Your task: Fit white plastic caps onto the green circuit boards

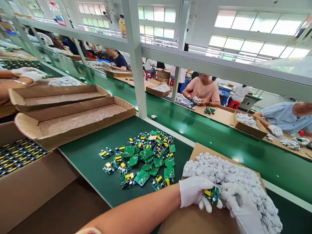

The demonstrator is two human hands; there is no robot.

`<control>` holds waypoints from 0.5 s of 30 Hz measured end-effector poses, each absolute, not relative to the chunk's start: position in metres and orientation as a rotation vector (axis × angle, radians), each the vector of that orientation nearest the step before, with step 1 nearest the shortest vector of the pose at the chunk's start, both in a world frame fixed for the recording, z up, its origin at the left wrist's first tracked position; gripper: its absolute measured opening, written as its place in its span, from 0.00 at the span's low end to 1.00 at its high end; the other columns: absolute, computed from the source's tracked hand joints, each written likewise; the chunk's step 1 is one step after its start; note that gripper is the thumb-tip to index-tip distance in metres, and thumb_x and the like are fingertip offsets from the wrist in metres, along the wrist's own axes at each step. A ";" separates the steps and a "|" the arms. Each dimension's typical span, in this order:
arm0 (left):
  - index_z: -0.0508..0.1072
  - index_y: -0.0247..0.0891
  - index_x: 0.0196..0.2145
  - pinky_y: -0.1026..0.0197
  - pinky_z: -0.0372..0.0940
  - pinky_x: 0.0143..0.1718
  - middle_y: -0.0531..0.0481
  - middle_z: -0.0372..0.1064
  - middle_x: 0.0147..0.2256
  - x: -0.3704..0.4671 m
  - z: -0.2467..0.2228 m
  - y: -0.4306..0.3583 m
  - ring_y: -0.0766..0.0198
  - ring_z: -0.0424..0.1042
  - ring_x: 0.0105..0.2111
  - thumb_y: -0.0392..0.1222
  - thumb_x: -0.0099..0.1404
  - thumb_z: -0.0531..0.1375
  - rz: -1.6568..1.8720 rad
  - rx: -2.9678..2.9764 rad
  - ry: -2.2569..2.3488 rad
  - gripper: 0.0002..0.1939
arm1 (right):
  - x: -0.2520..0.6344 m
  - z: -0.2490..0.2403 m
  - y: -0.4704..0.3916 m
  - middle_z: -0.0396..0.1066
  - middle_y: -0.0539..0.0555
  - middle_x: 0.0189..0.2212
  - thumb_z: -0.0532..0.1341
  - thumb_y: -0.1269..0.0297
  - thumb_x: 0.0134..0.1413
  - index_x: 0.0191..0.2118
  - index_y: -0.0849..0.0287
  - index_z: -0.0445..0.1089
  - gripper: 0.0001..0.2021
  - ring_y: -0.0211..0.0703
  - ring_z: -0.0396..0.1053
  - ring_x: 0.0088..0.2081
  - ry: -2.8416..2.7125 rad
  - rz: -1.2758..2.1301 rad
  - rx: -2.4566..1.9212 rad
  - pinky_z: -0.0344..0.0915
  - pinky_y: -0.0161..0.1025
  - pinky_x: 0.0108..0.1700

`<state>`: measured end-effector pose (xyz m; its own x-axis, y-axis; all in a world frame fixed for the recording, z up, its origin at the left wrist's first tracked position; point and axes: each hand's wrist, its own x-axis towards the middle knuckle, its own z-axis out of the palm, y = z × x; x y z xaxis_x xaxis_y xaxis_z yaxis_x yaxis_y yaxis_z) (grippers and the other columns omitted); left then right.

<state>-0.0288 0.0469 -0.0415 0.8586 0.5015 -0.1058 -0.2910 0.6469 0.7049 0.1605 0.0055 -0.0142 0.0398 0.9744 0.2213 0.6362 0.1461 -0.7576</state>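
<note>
In the head view my left hand (195, 193), in a white glove, grips a small green circuit board (214, 196) with a yellow part on it. My right hand (240, 203), gloved as well, is curled close beside the board's right edge. Its fingertips are bunched, and what they hold, if anything, blends with the white behind. Around and behind it spreads a heap of small white pieces (226, 167) on a cardboard sheet (198, 219). A loose pile of circuit boards (146, 156) lies on the dark green table left of my hands.
Two shallow cardboard trays (80, 118) stand at the left, above a deep carton (36, 191) with rows of boards. A metal post (136, 65) rises at the table's far edge. Beyond runs a green conveyor belt (185, 125), with co-workers (204, 87) seated across it.
</note>
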 end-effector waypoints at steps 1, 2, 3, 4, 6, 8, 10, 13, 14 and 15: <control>0.71 0.32 0.39 0.70 0.54 0.13 0.42 0.73 0.32 -0.029 -0.041 0.047 0.68 0.68 0.18 0.56 0.55 0.58 0.466 0.733 0.306 0.23 | 0.160 -0.014 0.006 0.70 0.51 0.20 0.58 0.49 0.49 0.32 0.56 0.69 0.14 0.43 0.66 0.19 -1.611 0.648 -1.598 0.64 0.36 0.16; 0.71 0.33 0.38 0.70 0.54 0.13 0.42 0.73 0.31 -0.029 -0.041 0.047 0.69 0.68 0.17 0.56 0.54 0.58 0.465 0.732 0.301 0.23 | 0.160 -0.014 0.007 0.71 0.52 0.22 0.58 0.50 0.49 0.38 0.57 0.68 0.16 0.43 0.66 0.19 -1.549 0.688 -1.628 0.63 0.35 0.15; 0.71 0.33 0.37 0.70 0.53 0.13 0.43 0.72 0.31 -0.028 -0.041 0.046 0.69 0.67 0.17 0.56 0.53 0.58 0.455 0.739 0.294 0.23 | 0.161 -0.016 0.008 0.72 0.54 0.25 0.58 0.51 0.50 0.43 0.57 0.67 0.19 0.44 0.68 0.20 -1.518 0.696 -1.647 0.64 0.36 0.16; 0.72 0.33 0.36 0.71 0.51 0.12 0.43 0.72 0.31 -0.027 -0.041 0.046 0.70 0.66 0.16 0.55 0.53 0.59 0.442 0.751 0.288 0.22 | 0.162 -0.018 0.009 0.73 0.55 0.28 0.58 0.52 0.49 0.45 0.57 0.67 0.20 0.45 0.70 0.23 -1.518 0.674 -1.646 0.67 0.37 0.19; 0.72 0.32 0.33 0.71 0.47 0.11 0.43 0.71 0.29 -0.024 -0.042 0.044 0.71 0.65 0.15 0.54 0.52 0.60 0.422 0.776 0.308 0.20 | 0.164 -0.023 0.010 0.74 0.56 0.33 0.58 0.54 0.48 0.45 0.54 0.69 0.18 0.50 0.72 0.31 -1.590 0.598 -1.594 0.72 0.42 0.27; 0.72 0.32 0.31 0.72 0.45 0.11 0.43 0.70 0.28 -0.020 -0.044 0.043 0.72 0.64 0.14 0.52 0.51 0.61 0.432 0.783 0.359 0.18 | 0.165 -0.027 0.011 0.74 0.54 0.36 0.57 0.55 0.48 0.44 0.49 0.71 0.16 0.53 0.72 0.37 -1.664 0.547 -1.521 0.73 0.45 0.33; 0.73 0.32 0.33 0.72 0.44 0.10 0.44 0.69 0.28 -0.017 -0.045 0.041 0.73 0.63 0.13 0.51 0.50 0.61 0.461 0.778 0.408 0.19 | 0.165 -0.030 0.012 0.74 0.51 0.37 0.55 0.55 0.51 0.44 0.43 0.71 0.15 0.53 0.72 0.39 -1.706 0.548 -1.474 0.73 0.46 0.34; 0.73 0.33 0.38 0.72 0.46 0.09 0.45 0.69 0.29 -0.016 -0.042 0.040 0.74 0.61 0.12 0.51 0.51 0.60 0.485 0.805 0.473 0.21 | 0.167 -0.031 0.014 0.74 0.50 0.38 0.53 0.55 0.54 0.43 0.39 0.70 0.13 0.53 0.72 0.41 -1.696 0.507 -1.463 0.73 0.46 0.34; 0.73 0.34 0.39 0.72 0.47 0.09 0.45 0.70 0.29 -0.017 -0.039 0.039 0.75 0.60 0.11 0.51 0.52 0.60 0.492 0.830 0.496 0.21 | 0.168 -0.030 0.014 0.73 0.50 0.39 0.54 0.55 0.54 0.43 0.39 0.70 0.12 0.52 0.71 0.41 -1.691 0.477 -1.464 0.73 0.46 0.34; 0.73 0.34 0.39 0.72 0.48 0.09 0.45 0.70 0.29 -0.017 -0.037 0.038 0.75 0.60 0.11 0.50 0.52 0.59 0.499 0.862 0.516 0.20 | 0.169 -0.030 0.015 0.73 0.50 0.39 0.55 0.55 0.54 0.42 0.40 0.71 0.11 0.52 0.71 0.42 -1.683 0.445 -1.466 0.73 0.45 0.35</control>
